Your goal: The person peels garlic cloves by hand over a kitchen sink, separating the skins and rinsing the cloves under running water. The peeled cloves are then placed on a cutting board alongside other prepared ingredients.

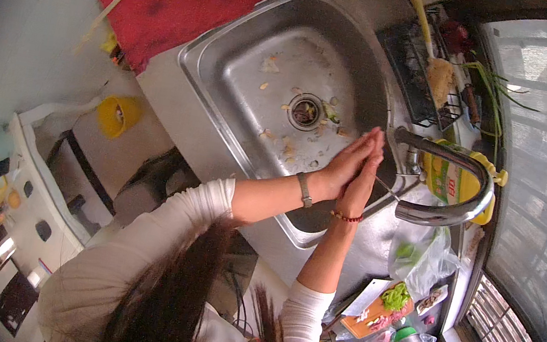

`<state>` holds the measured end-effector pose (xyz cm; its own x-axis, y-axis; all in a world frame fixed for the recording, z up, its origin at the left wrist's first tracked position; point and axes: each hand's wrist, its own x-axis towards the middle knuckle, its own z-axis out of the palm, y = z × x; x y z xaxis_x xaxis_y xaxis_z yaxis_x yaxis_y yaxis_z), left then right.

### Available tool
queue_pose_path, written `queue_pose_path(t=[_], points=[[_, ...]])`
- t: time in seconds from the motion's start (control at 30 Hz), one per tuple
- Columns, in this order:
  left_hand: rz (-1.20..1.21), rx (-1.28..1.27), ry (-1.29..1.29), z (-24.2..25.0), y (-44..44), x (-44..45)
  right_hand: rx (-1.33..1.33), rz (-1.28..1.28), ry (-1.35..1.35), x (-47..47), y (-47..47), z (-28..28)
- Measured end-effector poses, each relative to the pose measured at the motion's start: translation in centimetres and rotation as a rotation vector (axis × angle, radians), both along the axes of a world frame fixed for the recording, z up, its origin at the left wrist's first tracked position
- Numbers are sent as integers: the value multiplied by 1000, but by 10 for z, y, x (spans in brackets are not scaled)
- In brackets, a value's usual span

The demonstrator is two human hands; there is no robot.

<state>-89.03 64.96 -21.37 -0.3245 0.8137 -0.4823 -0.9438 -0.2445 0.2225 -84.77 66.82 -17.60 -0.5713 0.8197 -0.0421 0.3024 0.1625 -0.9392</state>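
Over the right side of the stainless steel sink (237, 127), my left hand (345, 165) and my right hand (362, 182) are pressed palm to palm. Their fingers are stretched out, and no held object shows; the space between the palms is hidden. A watch (305, 190) is on my left wrist and a red bead bracelet (346, 217) on my right. A thin stream of water (388, 188) runs from the curved chrome faucet (482, 190) to my hands. Food scraps lie in the basin below, some of them in the drain (306, 113).
A red cloth (186, 7) lies beyond the sink's left side. Behind the faucet stands a yellow bottle (452, 178). A black wire rack (407, 69) holds a brush (439, 79). Nearer, at right, are plastic bags (423, 259) and an orange cutting board (362, 324) with cut food.
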Motion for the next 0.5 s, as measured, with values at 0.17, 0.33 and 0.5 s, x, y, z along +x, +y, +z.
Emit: queue_pose_path(t=[0.17, 0.33, 0.5], points=[[-116, 76, -222, -23, 3, 0, 37, -240, 11, 23, 11, 11], [-216, 227, -280, -24, 5, -4, 271, -509, 68, 36, 59, -15], [-205, 167, -303, -6, 4, -7, 148, -471, 75, 40, 66, -28]])
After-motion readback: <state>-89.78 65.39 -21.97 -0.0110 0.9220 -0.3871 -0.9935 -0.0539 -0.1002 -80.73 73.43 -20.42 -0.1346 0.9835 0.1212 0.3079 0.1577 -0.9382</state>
